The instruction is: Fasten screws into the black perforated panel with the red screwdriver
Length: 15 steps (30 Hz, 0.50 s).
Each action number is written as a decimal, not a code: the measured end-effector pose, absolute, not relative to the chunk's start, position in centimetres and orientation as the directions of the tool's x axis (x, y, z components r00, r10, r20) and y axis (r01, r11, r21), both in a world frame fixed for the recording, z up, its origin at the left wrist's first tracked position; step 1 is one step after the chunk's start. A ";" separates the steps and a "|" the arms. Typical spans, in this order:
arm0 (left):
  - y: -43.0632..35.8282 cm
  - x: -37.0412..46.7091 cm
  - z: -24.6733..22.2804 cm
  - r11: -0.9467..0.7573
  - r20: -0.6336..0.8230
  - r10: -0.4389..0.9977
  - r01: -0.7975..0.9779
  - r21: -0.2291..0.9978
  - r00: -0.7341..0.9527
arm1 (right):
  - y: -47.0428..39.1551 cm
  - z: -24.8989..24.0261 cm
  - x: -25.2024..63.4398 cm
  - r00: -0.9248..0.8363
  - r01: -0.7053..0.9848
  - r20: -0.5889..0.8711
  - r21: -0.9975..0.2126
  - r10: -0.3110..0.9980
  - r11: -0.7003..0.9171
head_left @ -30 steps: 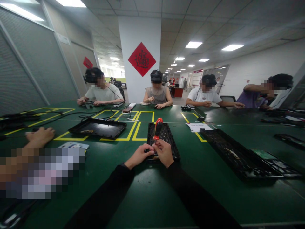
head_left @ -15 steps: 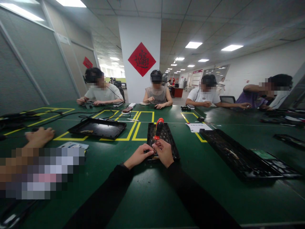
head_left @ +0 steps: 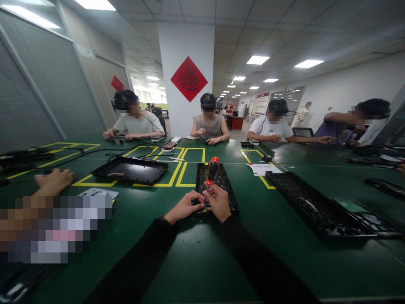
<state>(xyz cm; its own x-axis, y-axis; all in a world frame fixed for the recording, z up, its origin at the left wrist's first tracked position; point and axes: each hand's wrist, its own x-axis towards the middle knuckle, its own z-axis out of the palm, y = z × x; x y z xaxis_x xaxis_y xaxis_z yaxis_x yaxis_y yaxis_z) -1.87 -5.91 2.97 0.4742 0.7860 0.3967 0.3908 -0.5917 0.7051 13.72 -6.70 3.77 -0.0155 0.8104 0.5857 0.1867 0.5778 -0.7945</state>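
A screwdriver (head_left: pixel 213 170) with a red and black handle stands nearly upright in front of me, leaning slightly right. My right hand (head_left: pixel 218 202) is closed around its lower end, fingers pinched just under the handle. Close against it, my left hand (head_left: pixel 187 206) has thumb and fingertips pressed together near the screwdriver's shaft; what they pinch is too small to make out. Both hands are over the near end of a black plastic tray-like housing (head_left: pixel 233 195), which lies lengthwise on the green table (head_left: pixel 202 270). My fingers hide the screwdriver's tip.
Left of the housing lies a black shallow tray (head_left: pixel 148 177); a long black housing (head_left: pixel 303 202) lies to the right, beside a sheet of paper (head_left: pixel 265 169). A neighbour's hand (head_left: pixel 55 181) rests at far left. Several people sit across the table. Cables (head_left: pixel 95 151) run over its left side.
The screwdriver's handle has tipped very slightly to the right. Both my hands keep almost the same place. In the background at right, a walking person has moved further right.
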 end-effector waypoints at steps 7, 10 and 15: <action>-5.8 -2.0 2.8 -0.557 0.387 0.811 0.377 0.740 0.440 | -6.6 3.7 13.8 -0.006 0.186 0.575 -0.803 0.818 0.566; -5.8 -2.0 2.8 -0.563 0.386 0.806 0.384 0.732 0.448 | -6.6 3.7 13.8 -0.005 0.186 0.574 -0.804 0.819 0.564; -6.0 -1.9 3.0 -0.596 0.398 0.786 0.408 0.691 0.473 | -6.5 3.6 13.8 -0.023 0.188 0.574 -0.802 0.818 0.568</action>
